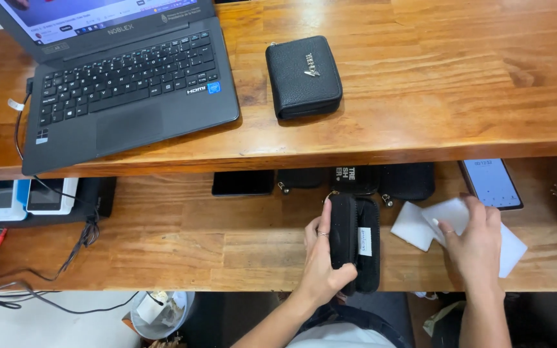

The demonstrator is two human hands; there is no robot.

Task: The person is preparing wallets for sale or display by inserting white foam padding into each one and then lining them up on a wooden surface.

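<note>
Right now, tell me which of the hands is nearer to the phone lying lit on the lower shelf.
Right. The right hand rests on the white cards just below the phone. The left hand is farther off to the side, gripping the open black case.

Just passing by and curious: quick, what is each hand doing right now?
Left hand: closed around an open black zip case, holding it upright.
Right hand: fingers on white cards on the lower wooden shelf.
</note>
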